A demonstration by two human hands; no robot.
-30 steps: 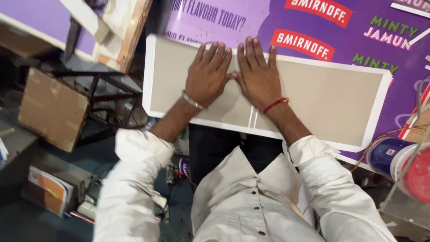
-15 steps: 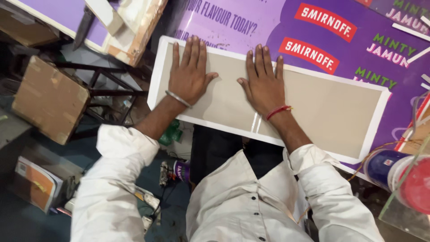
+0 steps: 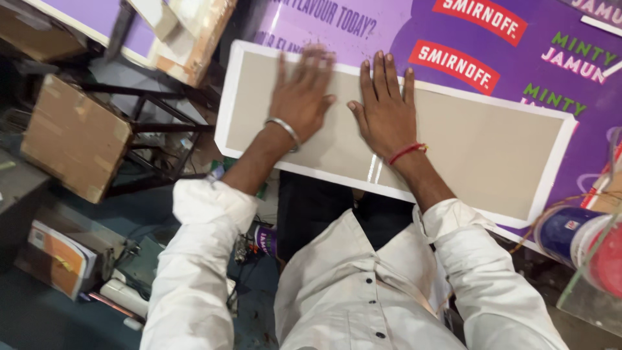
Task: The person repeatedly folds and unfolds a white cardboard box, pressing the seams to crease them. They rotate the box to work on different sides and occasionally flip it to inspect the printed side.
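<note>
Your 2 hands lie flat, fingers spread, on the beige panel (image 3: 479,152). Your left hand (image 3: 299,97) rests just beside your right hand (image 3: 383,111), holding nothing.

A long beige panel (image 3: 479,146) with a white border is laid across a purple printed banner (image 3: 402,26). The left hand (image 3: 301,97), blurred, and the right hand (image 3: 385,113) are pressed flat on it, side by side. A brown cardboard box (image 3: 74,139) is seen at the left, beside a black metal frame (image 3: 152,126).
</note>
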